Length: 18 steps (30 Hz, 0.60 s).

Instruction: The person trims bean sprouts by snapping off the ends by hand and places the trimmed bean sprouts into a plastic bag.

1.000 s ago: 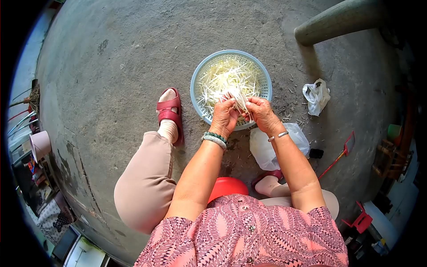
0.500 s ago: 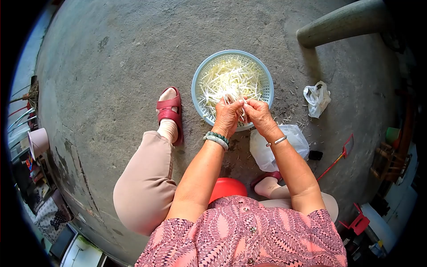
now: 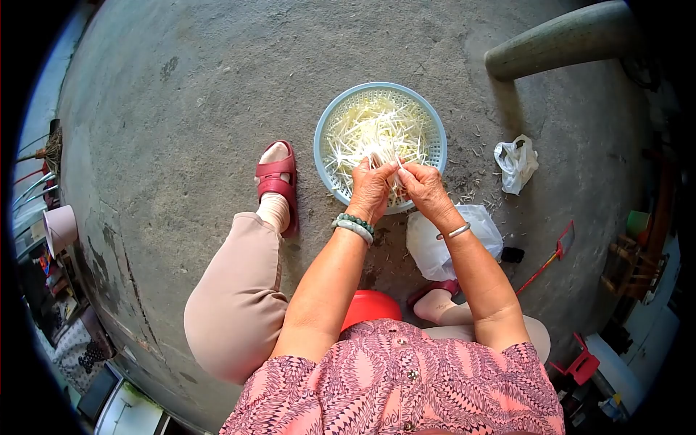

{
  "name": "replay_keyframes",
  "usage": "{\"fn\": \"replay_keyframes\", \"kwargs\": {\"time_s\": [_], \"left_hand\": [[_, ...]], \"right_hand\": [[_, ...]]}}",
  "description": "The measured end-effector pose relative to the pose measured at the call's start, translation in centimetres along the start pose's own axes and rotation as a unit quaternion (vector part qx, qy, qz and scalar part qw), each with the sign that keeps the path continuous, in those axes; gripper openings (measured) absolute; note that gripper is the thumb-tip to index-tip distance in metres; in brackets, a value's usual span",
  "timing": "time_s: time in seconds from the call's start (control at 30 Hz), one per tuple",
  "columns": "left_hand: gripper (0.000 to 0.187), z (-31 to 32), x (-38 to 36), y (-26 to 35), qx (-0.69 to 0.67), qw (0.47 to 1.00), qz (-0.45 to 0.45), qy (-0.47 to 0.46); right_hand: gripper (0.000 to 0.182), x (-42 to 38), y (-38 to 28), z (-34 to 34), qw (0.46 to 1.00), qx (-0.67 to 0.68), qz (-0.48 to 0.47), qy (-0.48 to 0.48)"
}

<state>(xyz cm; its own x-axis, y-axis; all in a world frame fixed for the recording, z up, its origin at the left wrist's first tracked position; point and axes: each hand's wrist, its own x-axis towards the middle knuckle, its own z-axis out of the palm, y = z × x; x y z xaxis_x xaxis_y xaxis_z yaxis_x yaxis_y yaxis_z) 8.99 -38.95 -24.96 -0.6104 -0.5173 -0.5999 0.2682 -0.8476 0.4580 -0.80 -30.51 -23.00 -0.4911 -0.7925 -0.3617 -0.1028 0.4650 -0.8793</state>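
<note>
Pale bean sprouts (image 3: 373, 130) lie heaped in a light blue perforated basket (image 3: 324, 123) on the floor in front of me. Over its near rim, my left hand (image 3: 371, 190) is closed around a small bunch of sprouts. Its wrist carries green and pale bracelets. Close beside it, my right hand (image 3: 426, 190) pinches at the ends of sprouts with thumb and forefinger, the tips of the two hands nearly meeting. A silver bangle sits on the right wrist. How many sprouts each hand holds is too fine to tell.
A white plastic bag (image 3: 464, 239) lies by my right forearm, a crumpled one (image 3: 517, 164) farther right. Sprout scraps litter the concrete floor near the basket. A red fly swatter (image 3: 557, 254) rests at right. A thick post (image 3: 562, 43) stands upper right. A red stool (image 3: 371, 308) is beneath me.
My right fingers have shifted slightly along the sprouts beside the left hand. The basket and bags stay where they were.
</note>
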Motion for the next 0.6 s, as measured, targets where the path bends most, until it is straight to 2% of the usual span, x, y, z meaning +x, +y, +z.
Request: {"fn": "replay_keyframes", "kwargs": {"time_s": [0.1,0.17,0.27,0.37,0.47,0.6], "left_hand": [[0.034,0.2,-0.4,0.6,-0.001,0.999,-0.033,-0.004],[0.034,0.0,-0.2,0.3,0.006,1.0,-0.015,-0.004],[0.034,-0.1,0.2,-0.3,0.012,1.0,0.015,0.008],[0.033,-0.1,0.2,-0.2,0.039,0.998,0.031,0.035],[0.029,0.1,0.1,-0.4,0.07,0.995,0.038,0.055],[0.024,1.0,-0.4,0.2,0.117,0.99,0.044,0.069]], "right_hand": [[0.024,0.3,0.9,0.0,1.0,-0.005,0.012,-0.008],[0.023,0.5,1.3,-0.1,0.999,-0.035,-0.001,-0.011],[0.019,0.4,0.6,-0.1,0.983,-0.146,-0.103,0.036],[0.016,0.4,-1.2,0.1,0.964,-0.209,-0.086,0.139],[0.011,1.5,-1.6,0.0,0.96,-0.204,-0.139,0.131],[0.008,2.6,-1.4,0.3,0.957,-0.221,-0.154,0.104]]}}
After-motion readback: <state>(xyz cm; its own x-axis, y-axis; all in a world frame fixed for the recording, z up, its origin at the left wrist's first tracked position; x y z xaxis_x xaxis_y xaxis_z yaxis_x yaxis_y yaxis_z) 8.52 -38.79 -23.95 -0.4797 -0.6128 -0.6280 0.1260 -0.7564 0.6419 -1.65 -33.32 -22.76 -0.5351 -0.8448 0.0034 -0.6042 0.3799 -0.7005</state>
